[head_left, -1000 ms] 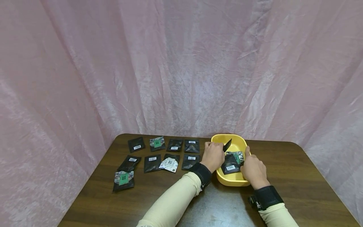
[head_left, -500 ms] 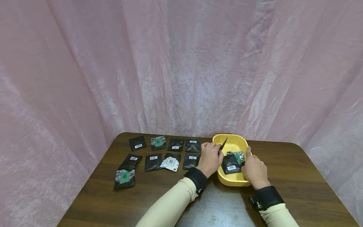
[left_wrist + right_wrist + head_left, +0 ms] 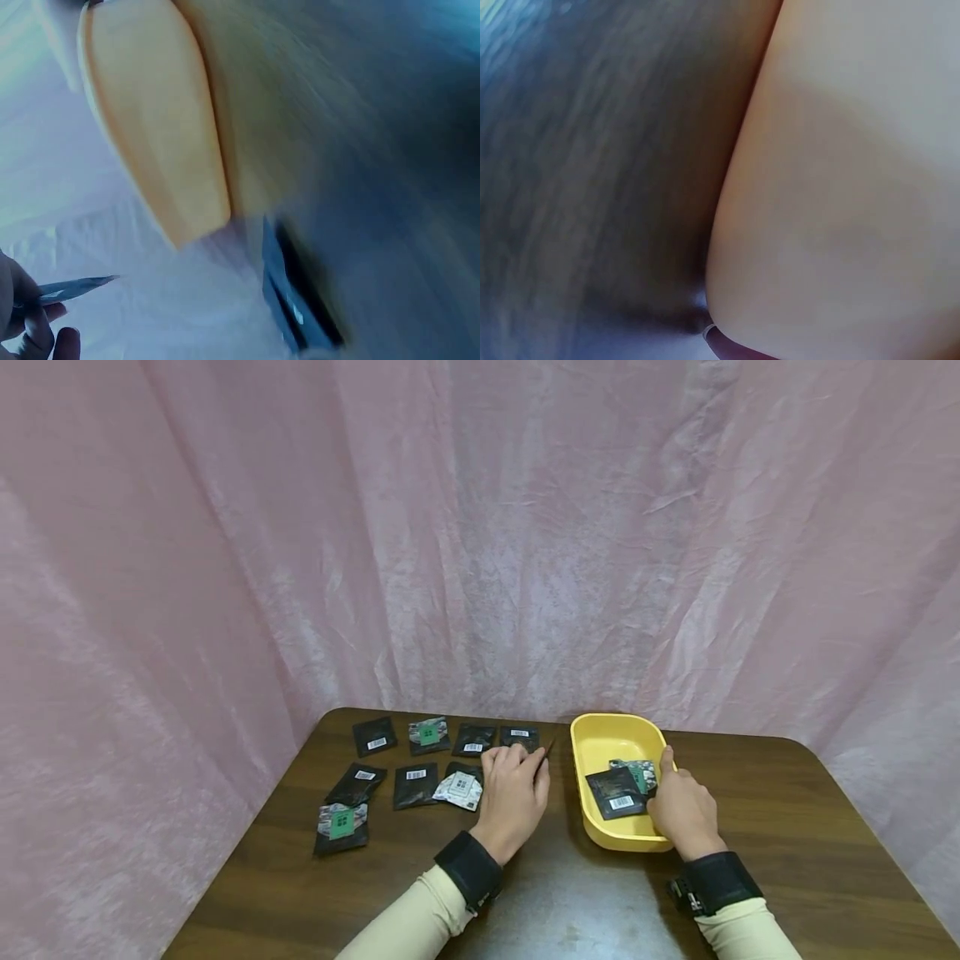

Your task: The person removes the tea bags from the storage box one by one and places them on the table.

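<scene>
Left hand [image 3: 513, 793] hovering over the table [image 3: 787, 827], left of the tub [image 3: 600, 739], fingers [image 3: 34, 330] curled and pinching a dark packet [image 3: 547, 752] by its lower edge. Packet showing edge-on in the head view, poking up and right past the fingertips, toward the tub's near-left corner but apart from it. Showing as a thin grey sliver [image 3: 71, 286] in the left wrist view, jutting out from between thumb and fingers, free end in the air. Hand covering part of the nearer row of packets laid out on the table.

Right hand [image 3: 684, 814] gripping the tub's right wall, thumb [image 3: 665, 762] lying along the rim, other fingers wrapping the outside; how tightly, not possible to tell. Right wrist view blurred, showing only yellow wall [image 3: 840, 195] against dark table.

Lying inside the tub: a black packet with barcode [image 3: 615, 793], and a patterned packet [image 3: 637, 772] partly under it, just beside the right thumb.

Sitting on the table left of the left hand: far row of four packets [image 3: 374, 736], near row of three visible [image 3: 415, 786], one patterned packet with a green label [image 3: 341, 827] nearest the front edge. Pink cloth [image 3: 480, 527] hanging behind and at both sides.
</scene>
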Tool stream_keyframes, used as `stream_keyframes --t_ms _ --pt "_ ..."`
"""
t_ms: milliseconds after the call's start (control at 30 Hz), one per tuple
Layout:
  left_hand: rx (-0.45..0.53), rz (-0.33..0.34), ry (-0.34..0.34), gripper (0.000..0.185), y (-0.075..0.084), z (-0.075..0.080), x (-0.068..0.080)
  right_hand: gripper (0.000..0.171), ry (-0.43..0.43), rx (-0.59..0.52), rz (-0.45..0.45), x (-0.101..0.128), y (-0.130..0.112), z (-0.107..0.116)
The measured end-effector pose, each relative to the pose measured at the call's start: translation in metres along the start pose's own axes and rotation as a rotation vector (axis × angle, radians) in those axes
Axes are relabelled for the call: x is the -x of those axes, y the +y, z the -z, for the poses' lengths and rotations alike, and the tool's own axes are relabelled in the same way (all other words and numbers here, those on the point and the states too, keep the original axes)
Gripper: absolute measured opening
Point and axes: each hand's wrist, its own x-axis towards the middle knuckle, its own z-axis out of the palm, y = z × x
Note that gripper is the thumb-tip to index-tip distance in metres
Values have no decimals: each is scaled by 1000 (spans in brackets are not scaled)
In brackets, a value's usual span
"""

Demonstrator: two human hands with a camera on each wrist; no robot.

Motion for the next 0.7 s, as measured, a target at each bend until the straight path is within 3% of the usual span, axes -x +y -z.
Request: stream_keyframes --t_ms 300,533,700 --pt "-53 55 105 5 -33 51 29 94 -15 -6 -2 -1 2 1" --pt "-139 203 37 9 -52 94 57 93 -18 -10 -1 -2 3 -1" --pt "-224 219 -16 13 -67 113 72 93 -18 -20 -6 -1 2 -1"
